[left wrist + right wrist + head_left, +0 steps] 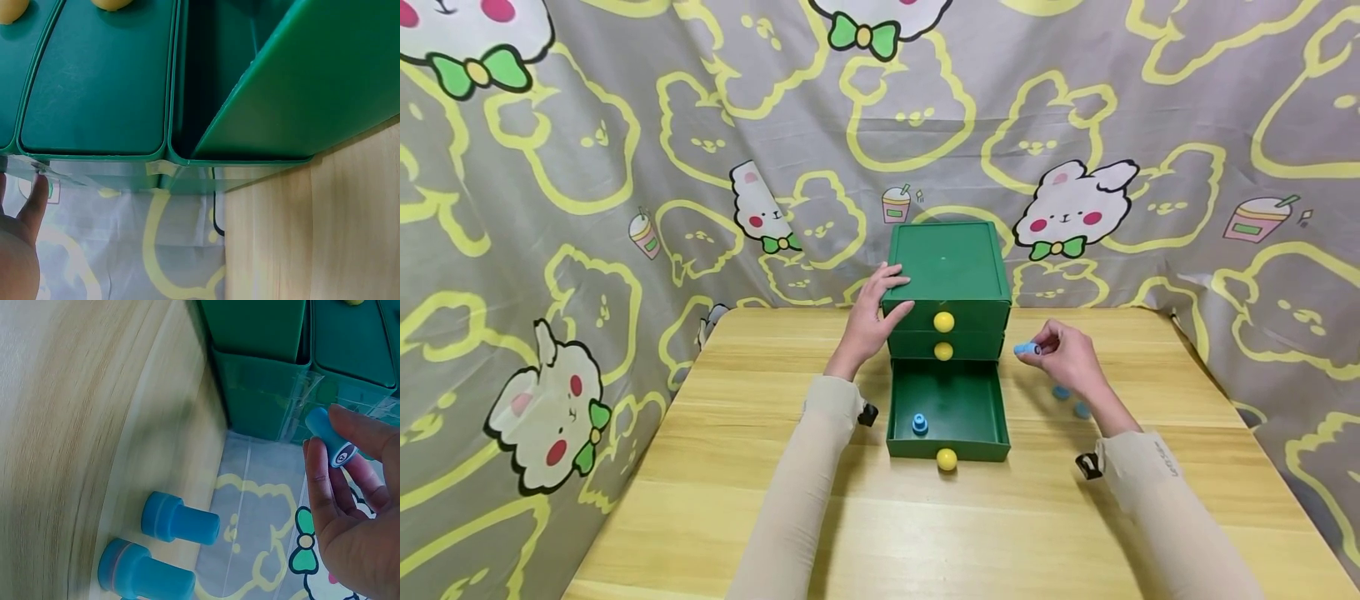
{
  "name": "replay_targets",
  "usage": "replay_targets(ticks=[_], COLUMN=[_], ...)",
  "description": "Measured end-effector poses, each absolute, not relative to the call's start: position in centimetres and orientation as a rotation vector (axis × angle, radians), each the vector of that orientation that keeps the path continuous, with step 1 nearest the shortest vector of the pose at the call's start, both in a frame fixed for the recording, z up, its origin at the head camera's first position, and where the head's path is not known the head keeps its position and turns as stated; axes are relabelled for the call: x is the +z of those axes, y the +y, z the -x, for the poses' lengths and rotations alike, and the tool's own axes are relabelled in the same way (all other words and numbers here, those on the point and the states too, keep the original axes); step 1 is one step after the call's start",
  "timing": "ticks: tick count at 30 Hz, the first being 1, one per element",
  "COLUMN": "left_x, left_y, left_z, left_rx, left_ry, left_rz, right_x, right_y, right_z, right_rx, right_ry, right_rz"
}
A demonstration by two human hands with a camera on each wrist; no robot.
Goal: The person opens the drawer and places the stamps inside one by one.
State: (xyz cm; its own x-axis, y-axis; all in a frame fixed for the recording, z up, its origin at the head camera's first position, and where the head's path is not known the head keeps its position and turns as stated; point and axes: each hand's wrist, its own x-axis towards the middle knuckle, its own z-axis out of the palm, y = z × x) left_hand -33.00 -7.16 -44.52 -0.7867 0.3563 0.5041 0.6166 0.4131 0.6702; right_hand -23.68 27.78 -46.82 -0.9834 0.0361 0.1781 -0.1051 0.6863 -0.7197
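Observation:
A small green drawer cabinet (951, 262) with yellow ball knobs stands at the back of the table, its bottom drawer (962, 404) pulled out. Inside that drawer a blue stamp (920, 425) stands upright near the front left. My left hand (868, 315) rests against the cabinet's upper left edge, fingers extended. To the right of the cabinet, above the table, my right hand (1067, 354) pinches another blue stamp (325, 432) between thumb and fingers. Its round printed end shows in the right wrist view. Two more blue stamps (178, 519) stand on the table below this hand.
The wooden table (760, 433) bears all of this. A grey curtain (775, 100) with cartoon animals hangs behind and to the sides. Upper drawers of the cabinet are closed, with a yellow knob (943, 322) on the top one.

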Motion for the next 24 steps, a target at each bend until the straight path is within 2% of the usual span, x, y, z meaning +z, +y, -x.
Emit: replay_targets(ticks=[24], left_x=[-44.8], left_y=[-7.1], left_z=[33.1], left_rx=[-1.294], left_ry=[-2.364], left_rz=[0.865], right_x=[-46.5], right_y=[26.1], right_z=[23.0], right_rx=[1.294], right_ry=[-2.713], right_rz=[-0.124])
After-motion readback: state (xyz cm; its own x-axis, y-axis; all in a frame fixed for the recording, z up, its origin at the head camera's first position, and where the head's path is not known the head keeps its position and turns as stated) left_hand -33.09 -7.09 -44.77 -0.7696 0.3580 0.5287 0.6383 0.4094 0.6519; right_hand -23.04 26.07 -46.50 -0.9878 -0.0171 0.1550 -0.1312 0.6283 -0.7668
